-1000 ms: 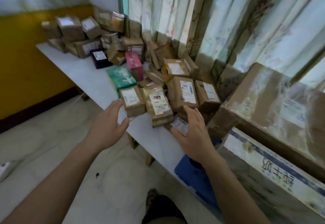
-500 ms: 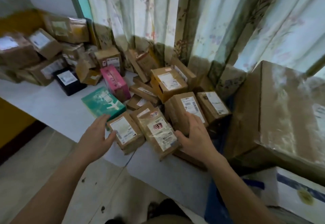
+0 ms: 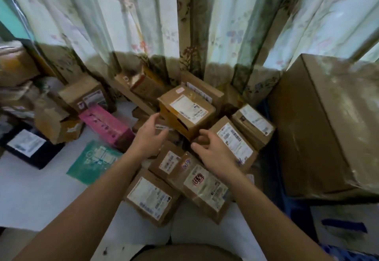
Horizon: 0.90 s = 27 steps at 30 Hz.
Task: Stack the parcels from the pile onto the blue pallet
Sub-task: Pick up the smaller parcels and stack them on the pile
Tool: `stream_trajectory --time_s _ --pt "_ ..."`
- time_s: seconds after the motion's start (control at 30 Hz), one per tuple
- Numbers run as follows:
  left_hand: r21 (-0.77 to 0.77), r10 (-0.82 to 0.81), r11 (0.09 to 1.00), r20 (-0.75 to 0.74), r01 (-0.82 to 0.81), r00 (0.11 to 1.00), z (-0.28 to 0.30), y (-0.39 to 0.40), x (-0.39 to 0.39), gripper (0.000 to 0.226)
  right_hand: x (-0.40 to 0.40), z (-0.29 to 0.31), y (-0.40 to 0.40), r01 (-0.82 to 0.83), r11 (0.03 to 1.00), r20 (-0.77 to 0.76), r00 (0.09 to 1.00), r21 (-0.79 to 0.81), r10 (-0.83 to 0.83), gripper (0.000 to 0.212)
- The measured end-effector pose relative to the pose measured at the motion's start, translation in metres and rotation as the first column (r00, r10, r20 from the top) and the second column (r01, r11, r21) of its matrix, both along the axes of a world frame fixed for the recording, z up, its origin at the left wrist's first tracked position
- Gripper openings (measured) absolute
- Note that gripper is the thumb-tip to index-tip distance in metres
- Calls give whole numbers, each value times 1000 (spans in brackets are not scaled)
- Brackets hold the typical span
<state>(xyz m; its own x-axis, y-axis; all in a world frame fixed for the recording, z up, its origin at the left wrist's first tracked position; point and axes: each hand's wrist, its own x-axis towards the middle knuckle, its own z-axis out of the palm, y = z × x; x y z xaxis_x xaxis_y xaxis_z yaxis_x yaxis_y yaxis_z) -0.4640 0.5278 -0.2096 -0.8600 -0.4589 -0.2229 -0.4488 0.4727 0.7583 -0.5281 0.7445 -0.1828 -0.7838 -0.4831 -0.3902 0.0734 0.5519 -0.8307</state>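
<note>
Brown parcels (image 3: 185,180) lie heaped on the white table (image 3: 37,195) by the curtain. My left hand (image 3: 148,139) and right hand (image 3: 215,151) hover open, fingers loosely spread, either side of the top box (image 3: 187,110) — holding nothing. Pallet (image 3: 295,207) — blue, under the big carton (image 3: 328,125).

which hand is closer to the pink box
Left. The left hand hangs just right of the pink box, not touching; the right hand is farther right, over the brown parcels.
</note>
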Motion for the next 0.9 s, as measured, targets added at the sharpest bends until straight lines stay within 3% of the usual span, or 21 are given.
stream_trajectory --time_s 0.13,0.27,0.37,0.53,0.77,0.9 --pt "188 179 969 -100 -159 979 -11 -44 -60 75 -16 -7 -50 203 979 214 957 -4 -197 65" --pt "331 209 925 -31 -187 977 -37 -61 -96 78 -24 -18 -76 329 944 162 930 37 -330 36" --pt "331 216 926 -65 -183 974 -51 -66 -94 66 -24 -22 -85 354 935 98 930 29 -355 41" --pt "310 207 944 -300 -110 931 -43 -75 -70 38 -3 -15 -84 362 931 -2 932 -31 -363 49" --pt "430 287 900 -471 -67 835 13 -68 -45 30 23 16 -78 361 906 -243 879 -222 -410 41" --pt "419 252 908 -580 19 774 50 -43 -36 36 31 43 -55 392 889 -466 757 -235 -457 30"
